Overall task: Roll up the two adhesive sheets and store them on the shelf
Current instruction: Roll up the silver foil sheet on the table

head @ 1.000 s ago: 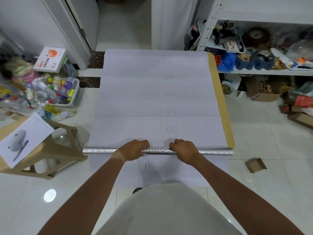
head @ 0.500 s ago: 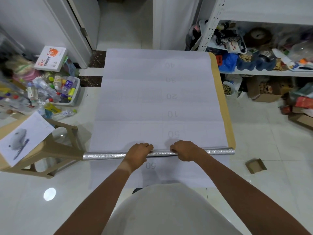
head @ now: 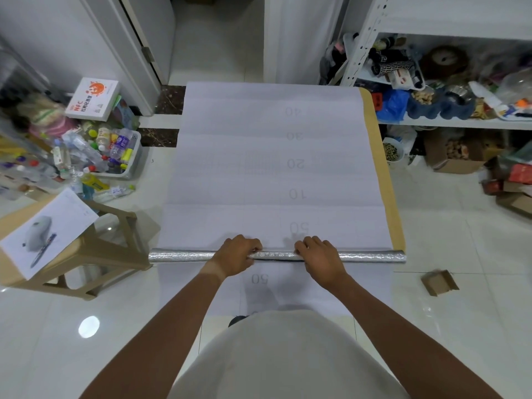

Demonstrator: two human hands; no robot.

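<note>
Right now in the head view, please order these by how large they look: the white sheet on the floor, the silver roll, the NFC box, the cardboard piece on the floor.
1. white sheet
2. silver roll
3. NFC box
4. cardboard piece

The box lies farther from the camera, so its lead over the cardboard is likely real.

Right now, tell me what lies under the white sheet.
A tan sheet shows as a strip along the white sheet's right edge; the rest of it is covered.

left hand: fingers curled, palm down | right hand: same
</note>
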